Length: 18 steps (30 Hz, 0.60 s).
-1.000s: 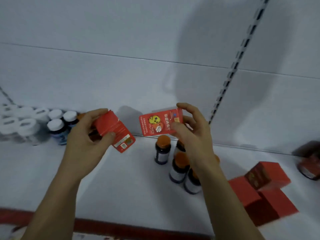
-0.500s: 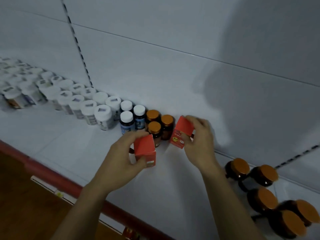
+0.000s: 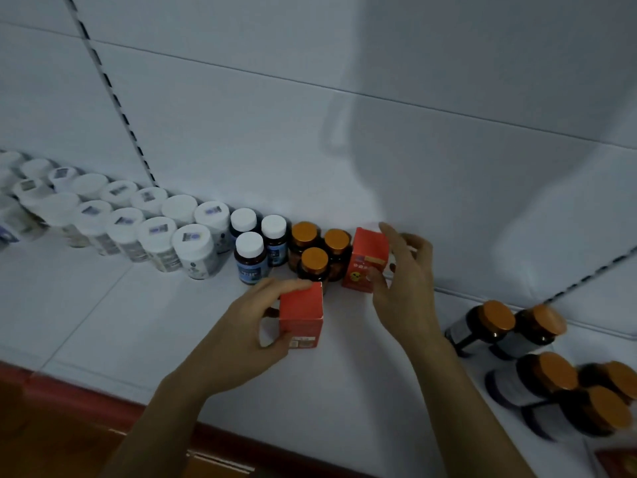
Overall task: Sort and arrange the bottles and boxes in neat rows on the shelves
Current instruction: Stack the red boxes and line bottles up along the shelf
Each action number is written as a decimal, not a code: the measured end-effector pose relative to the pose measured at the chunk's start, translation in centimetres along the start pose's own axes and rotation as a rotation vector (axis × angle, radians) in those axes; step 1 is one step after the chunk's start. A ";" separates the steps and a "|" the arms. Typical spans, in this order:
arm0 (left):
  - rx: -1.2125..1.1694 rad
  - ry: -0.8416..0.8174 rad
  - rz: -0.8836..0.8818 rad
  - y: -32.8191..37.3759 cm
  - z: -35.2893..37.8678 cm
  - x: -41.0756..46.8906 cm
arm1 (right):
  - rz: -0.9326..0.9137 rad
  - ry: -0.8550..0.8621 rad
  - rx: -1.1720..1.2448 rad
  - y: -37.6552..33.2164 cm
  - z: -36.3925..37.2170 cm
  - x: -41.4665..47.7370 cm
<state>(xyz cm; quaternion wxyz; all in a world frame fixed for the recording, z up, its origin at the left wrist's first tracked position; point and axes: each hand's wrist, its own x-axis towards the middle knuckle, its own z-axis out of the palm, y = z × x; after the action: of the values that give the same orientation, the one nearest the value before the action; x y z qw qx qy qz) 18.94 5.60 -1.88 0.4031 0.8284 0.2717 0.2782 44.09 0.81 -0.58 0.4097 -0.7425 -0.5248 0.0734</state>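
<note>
My left hand (image 3: 246,334) grips a red box (image 3: 300,317) upright on the white shelf (image 3: 144,305), just in front of three orange-capped brown bottles (image 3: 319,251). My right hand (image 3: 401,281) holds a second red box (image 3: 367,258) with a yellow cartoon face, standing against the back wall right of those bottles. Left of them stand three dark bottles with white caps (image 3: 256,244), then rows of white jars (image 3: 138,219).
Several more orange-capped brown bottles (image 3: 537,360) stand loosely grouped at the right of the shelf. A red strip (image 3: 86,396) runs along the shelf's front edge. A slotted upright (image 3: 113,98) crosses the white back panel. Bare shelf lies between my hands and the right group.
The view swung left from the loose bottles to the sorted rows. Both hands carried their red boxes down to the shelf beside the orange-capped bottles; the right box now stands by the wall.
</note>
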 end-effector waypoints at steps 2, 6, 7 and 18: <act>-0.063 0.036 -0.007 -0.1 0.0 0.0 | -0.050 0.113 0.018 -0.8 -0.7 -0.8; -0.225 0.092 0.004 0.4 0.1 0.3 | -0.126 -0.181 0.260 -4.6 -2.5 -3.5; -0.196 0.122 0.035 0.8 0.4 0.5 | -0.123 -0.292 0.282 -5.5 -2.6 -4.2; 0.050 0.068 0.140 1.6 4.9 1.4 | 0.120 -0.141 -0.216 -4.0 -8.8 -2.9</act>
<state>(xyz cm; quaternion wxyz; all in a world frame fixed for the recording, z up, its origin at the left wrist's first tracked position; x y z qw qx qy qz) 23.62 3.19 -2.81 0.3525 0.8452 0.2335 0.3268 44.67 -5.89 7.00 0.2843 -0.8054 -0.5118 0.0926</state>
